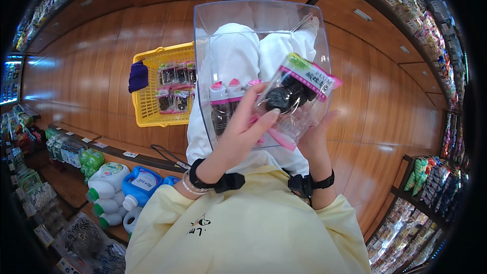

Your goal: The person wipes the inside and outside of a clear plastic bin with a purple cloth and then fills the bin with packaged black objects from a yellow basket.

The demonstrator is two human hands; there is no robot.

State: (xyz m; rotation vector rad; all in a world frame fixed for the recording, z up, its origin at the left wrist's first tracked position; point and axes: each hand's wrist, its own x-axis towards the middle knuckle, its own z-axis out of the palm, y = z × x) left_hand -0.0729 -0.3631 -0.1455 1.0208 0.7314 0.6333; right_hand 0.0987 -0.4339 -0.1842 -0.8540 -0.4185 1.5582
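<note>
A clear plastic bin (262, 19) rests on my lap over white trousers. My left hand (247, 121) grips a clear-and-pink packet of dark dried plums (291, 87) above the bin, thumb on its front. Several similar packets (224, 102) stand inside at the bin's near left. My right hand (317, 133) is at the bin's near right corner, partly hidden behind its wall; whether its fingers close on the bin or a packet cannot be told. Another pink-edged wrapper (281, 139) lies below the held packet.
Left of the bin, a yellow plastic basket (163, 123) on the wooden floor holds several plum packets, with a purple cloth (138, 77) over its rim. Detergent bottles (142, 184) stand on a low shelf at lower left. Shelves of packaged goods (422, 179) line the right side.
</note>
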